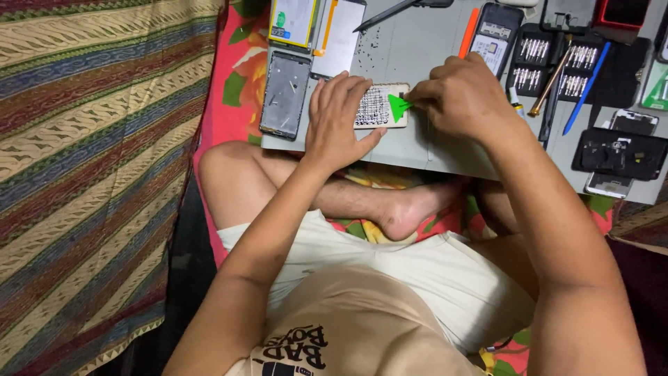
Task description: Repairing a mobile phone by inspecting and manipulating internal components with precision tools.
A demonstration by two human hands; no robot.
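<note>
Grey bench [417, 139] surface is lying across the seated person's crossed legs, with striped fabric [90, 174] running down the left of the view and a red floral cloth [233, 83] showing beneath the bench edge. At the centre, the right hand [463, 97] is closing its fingertips on a green triangular pick [398, 108], pinching it and pressing its point against the right end of a small pale patterned panel [376, 106]. The left hand [337, 118] is lying flat with fingers spread, pressing down on the left part of that panel and holding it against the bench; it is not wrapping around anything. Judging from this layout, disassembly is already well advanced: a bare phone frame [284, 94] is lying just beside the left hand, a white screen panel [339, 38] and a yellow-edged part [292, 21] are resting above it, and small dark specks, possibly screws, are scattered near them. Separation of the patterned panel appears to be only beginning, as the pick is sitting at one edge. Further out, to the right, racks of screwdriver bits [550, 63], an orange pry stick [468, 33], a blue tool [586, 87], a brass-handled driver [550, 83] and a dark opened phone body [616, 153] are lying well apart from the hands. Both forearms are reaching forward and converging over the panel.
</note>
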